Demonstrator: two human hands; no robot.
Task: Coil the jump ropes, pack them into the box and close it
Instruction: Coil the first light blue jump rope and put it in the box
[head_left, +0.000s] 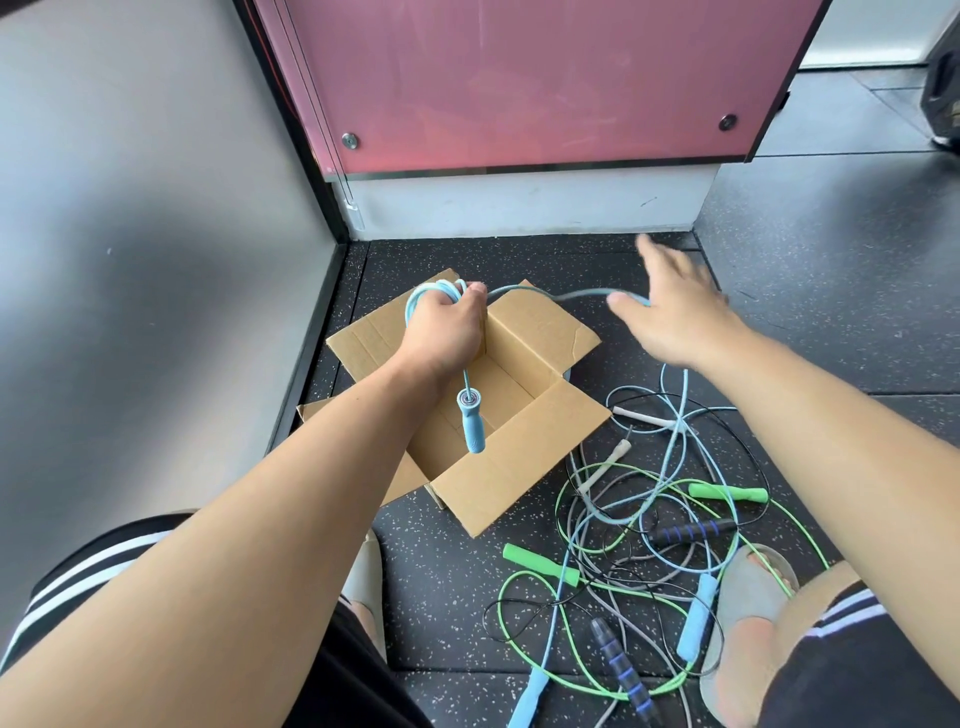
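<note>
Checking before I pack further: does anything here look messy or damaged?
Yes. The loose ropes on the floor right of the box lie in a crossed tangle, and a green cord runs over the right sandal. The box's far right flap shows a crease or small tear near its edge.

I'm gripping a pale blue rope (431, 299) with a matching blue handle (472, 428) in my left hand (441, 332), over the plain brown cardboard box (519, 467). The black floor (447, 582) is showing white speckles. On it are lying bright green handles (540, 564), white handles (602, 470) and black handles ringed in blue (626, 673). I'm wearing black shorts (83, 577) with white stripes and grey slides (753, 592).
</note>
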